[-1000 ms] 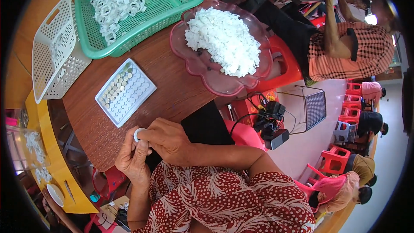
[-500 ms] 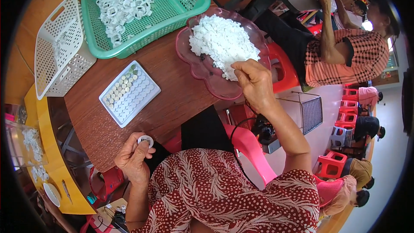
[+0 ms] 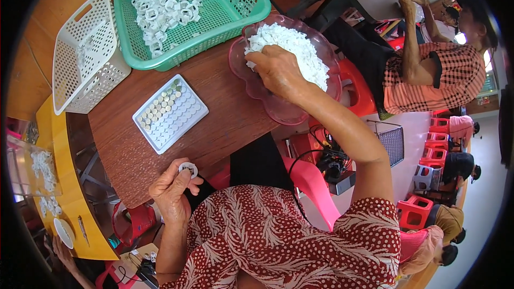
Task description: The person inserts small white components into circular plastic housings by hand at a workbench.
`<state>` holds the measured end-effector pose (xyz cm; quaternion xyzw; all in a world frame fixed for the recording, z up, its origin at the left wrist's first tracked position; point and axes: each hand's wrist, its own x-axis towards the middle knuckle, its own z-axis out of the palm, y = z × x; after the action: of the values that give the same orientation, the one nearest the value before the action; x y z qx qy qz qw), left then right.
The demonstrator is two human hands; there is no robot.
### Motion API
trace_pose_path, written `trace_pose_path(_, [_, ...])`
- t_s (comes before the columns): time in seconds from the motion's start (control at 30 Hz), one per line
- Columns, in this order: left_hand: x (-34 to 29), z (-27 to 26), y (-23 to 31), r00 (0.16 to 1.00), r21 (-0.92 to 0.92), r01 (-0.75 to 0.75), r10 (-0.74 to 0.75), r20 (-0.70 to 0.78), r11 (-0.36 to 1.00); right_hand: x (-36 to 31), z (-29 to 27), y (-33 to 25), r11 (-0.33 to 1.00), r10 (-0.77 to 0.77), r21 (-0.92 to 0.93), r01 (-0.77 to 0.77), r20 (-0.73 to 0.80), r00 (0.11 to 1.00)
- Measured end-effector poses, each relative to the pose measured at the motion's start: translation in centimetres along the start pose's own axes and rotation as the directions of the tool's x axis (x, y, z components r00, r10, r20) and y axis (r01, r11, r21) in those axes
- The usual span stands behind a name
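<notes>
Between the thumb and fingers of my left hand (image 3: 172,190) is a small white plastic ring (image 3: 188,168), held off the table's near edge. My right hand (image 3: 278,72) reaches over a pink, clear scalloped bowl (image 3: 278,115) heaped with small white pieces (image 3: 300,48). Its fingers are bent together at the left side of the heap; whatever is between the fingertips is hidden. A pale tray (image 3: 190,112) with rows of round hollows lies on the table to the left of the bowl, and small round discs (image 3: 159,108) fill some of the hollows.
Behind the tray stands a green basket (image 3: 160,63) holding many white rings. A white perforated basket (image 3: 101,88) is at its left. The brown table (image 3: 230,101) ends near my lap. A person (image 3: 428,69) sits at another table to the right, beside red stools (image 3: 356,88).
My right hand has moved left across the bowl, from the heap's near right edge to its left side. My left hand still holds the ring. The whole view has shifted slightly.
</notes>
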<state>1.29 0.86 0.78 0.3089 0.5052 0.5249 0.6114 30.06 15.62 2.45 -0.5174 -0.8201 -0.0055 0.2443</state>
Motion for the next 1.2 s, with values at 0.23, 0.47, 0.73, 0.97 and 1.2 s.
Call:
trace_pose_path(0.23, [0.1,-0.3,-0.8,1.000,0.001,-0.002,0.002,-0.005,1.000,-0.2,0.7,1.5,0.983,-0.125,-0.125,0.133,0.073,0.989])
trace_pose_path(0.47, [0.2,0.1,-0.8,1.000,-0.021,0.023,-0.023,-0.008,1.000,-0.9,0.4,1.3,0.997,-0.070,-0.010,0.070,0.046,0.997])
trace_pose_path(0.73, [-0.1,0.3,-0.9,1.000,0.006,0.029,-0.029,0.011,1.000,-0.8,-0.1,0.8,0.986,-0.146,-0.054,0.156,0.159,0.976])
trace_pose_path(0.97, [-0.1,0.2,-1.0,0.999,-0.003,0.030,-0.030,0.012,1.000,-1.7,0.2,1.7,0.997,-0.075,-0.011,0.076,0.077,0.994])
trace_pose_path(1.2, [-0.2,0.1,-1.2,0.999,-0.001,0.040,-0.040,0.006,0.999,-1.8,-0.7,1.5,0.998,-0.047,0.055,0.043,0.070,0.996])
